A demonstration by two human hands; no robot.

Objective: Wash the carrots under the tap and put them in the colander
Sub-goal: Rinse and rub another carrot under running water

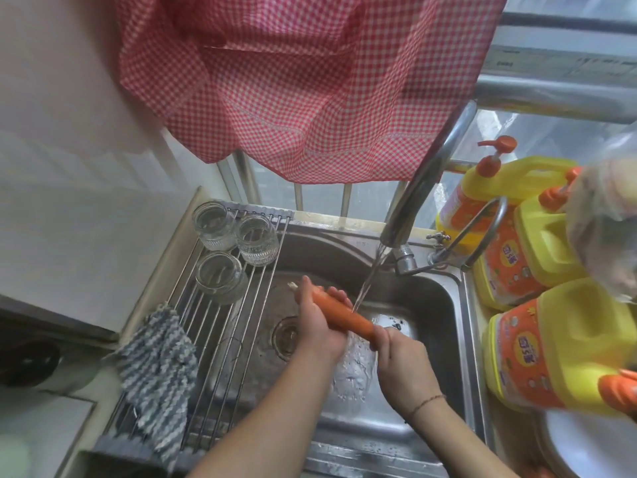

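Over the sink (444, 294), under the tap (410, 205), both hands grip one carrot (344, 313): left hand (319, 322) wraps its top end, right hand (401, 365) clasps its tip; water strikes mid-carrot.

Only print is on the orange labels of the yellow detergent jugs (537, 353) at right w/ round logo, chars too blurred to read.

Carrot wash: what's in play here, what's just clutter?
In play: carrot, left hand, right hand, tap, water stream, sink.
Clutter: three jars, rack, cloth, soap jugs, checked curtain.
No colander visible.
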